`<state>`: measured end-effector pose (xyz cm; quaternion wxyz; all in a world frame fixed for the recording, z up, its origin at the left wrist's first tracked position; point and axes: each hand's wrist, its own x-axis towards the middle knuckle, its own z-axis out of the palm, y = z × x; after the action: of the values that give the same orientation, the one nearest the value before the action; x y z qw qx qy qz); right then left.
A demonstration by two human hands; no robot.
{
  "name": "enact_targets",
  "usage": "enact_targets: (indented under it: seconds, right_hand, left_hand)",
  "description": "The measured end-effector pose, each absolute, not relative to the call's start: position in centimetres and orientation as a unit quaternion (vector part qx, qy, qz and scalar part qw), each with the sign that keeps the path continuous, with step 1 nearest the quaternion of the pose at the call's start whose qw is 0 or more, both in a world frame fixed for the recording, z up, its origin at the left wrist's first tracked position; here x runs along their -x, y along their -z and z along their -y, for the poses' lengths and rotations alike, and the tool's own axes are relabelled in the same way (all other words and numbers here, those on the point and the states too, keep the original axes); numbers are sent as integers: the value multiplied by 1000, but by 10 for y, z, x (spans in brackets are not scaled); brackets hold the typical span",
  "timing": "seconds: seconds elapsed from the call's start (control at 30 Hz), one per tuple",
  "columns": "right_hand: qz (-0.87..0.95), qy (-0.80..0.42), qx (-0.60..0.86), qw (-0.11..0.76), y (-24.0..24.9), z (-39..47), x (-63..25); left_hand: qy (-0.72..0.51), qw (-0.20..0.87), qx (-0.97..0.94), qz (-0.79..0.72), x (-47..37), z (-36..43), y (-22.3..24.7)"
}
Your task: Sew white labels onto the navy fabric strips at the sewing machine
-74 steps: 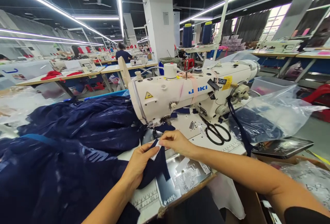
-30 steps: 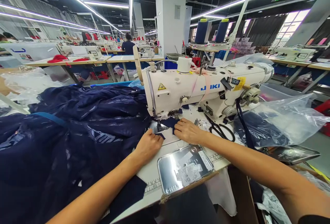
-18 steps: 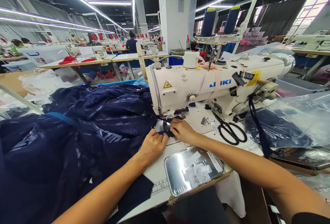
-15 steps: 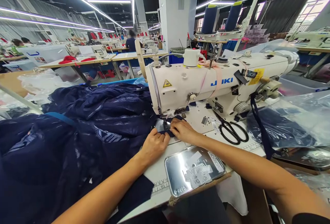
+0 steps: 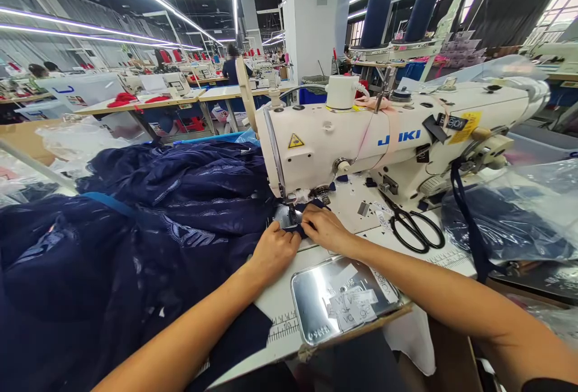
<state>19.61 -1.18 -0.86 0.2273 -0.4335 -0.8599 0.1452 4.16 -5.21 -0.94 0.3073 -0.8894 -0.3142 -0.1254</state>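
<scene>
Under the needle end of a white sewing machine (image 5: pixel 316 139), both hands pinch a piece of navy fabric. My left hand (image 5: pixel 276 250) is closed on its near edge, just left of the presser foot (image 5: pixel 292 214). Fingers of my right hand (image 5: pixel 326 229) are closed on the same cloth, right of the foot and almost touching the left fingers. A large heap of navy fabric (image 5: pixel 135 247) with pale printed lettering spreads over the table to the left. How the cloth lies under the foot is partly hidden by my fingers.
Black-handled scissors (image 5: pixel 418 230) lie right of my hands. A shiny metal tray (image 5: pixel 311 304) with white labels sits at the table's front edge. A clear plastic bag (image 5: pixel 519 211) with dark contents is at the right. Thread cones (image 5: pixel 376 18) stand behind the machine.
The view has shifted slightly, so the machine sits a little further right in the picture. Both hands keep their grip on the navy fabric, hardly moved.
</scene>
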Motion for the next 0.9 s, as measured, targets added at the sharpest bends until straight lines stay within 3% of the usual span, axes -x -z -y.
enact_targets:
  seconds: [0.2,0.4,0.57,0.7,0.9]
  right_hand:
    - [865,-200,377,264,13,11,-205]
    - [927,10,341,157,12,36,-205]
    - [960,77,255,86,6,30,-209]
    - [980,93,158,80,1,4,-218]
    - [976,89,174,94,6,-17,-221]
  left_hand:
    - [127,288,890,330,-42,51,13]
    - [93,236,902,350,-37,56,1]
    - [118,85,924,354,-15,63,-16]
    - [165,-26,913,372,-16,59,-7]
    - [212,24,874,437,-40,54,7]
